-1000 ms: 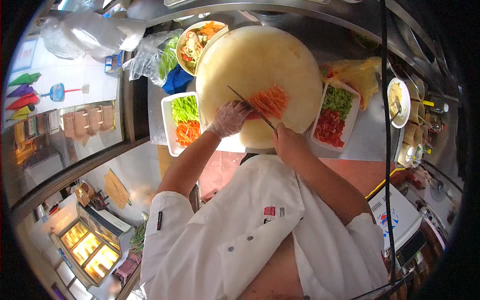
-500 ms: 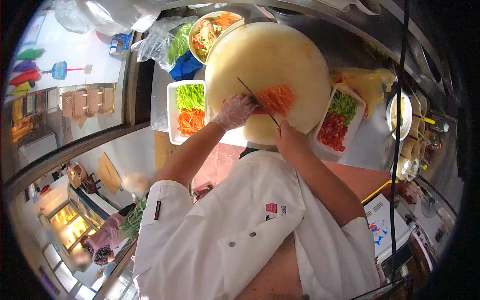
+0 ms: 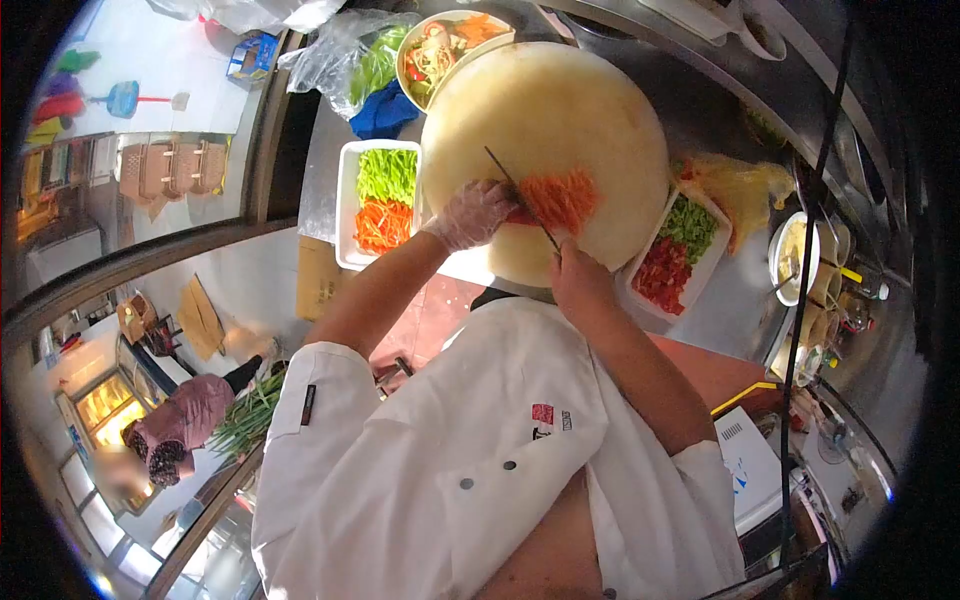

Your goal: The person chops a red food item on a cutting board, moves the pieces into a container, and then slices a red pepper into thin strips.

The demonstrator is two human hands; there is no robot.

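Note:
My left hand (image 3: 470,214), in a clear plastic glove, is closed with curled fingers over a reddish-orange carrot piece (image 3: 520,216), mostly hidden, on the round chopping board (image 3: 560,95). In my right hand (image 3: 580,282), bare and closed around the handle, is a knife (image 3: 524,198). Its dark blade stands edge-down beside my left fingertips, seen nearly from above. Right of the blade lies a heap of fine orange shreds (image 3: 562,200). The handle is hidden by my right fingers.
Left of the board sits a white tray (image 3: 346,215) with green and orange strips; right, another white tray (image 3: 712,262) with green and red pieces. A bowl of mixed vegetables (image 3: 408,88) and a blue cloth (image 3: 385,112) lie behind. A person in purple (image 3: 180,425) is at far left.
The view has tilted and shifted slightly, so the board and trays appear a little to the right. Both hands and the knife keep nearly the same place on the board.

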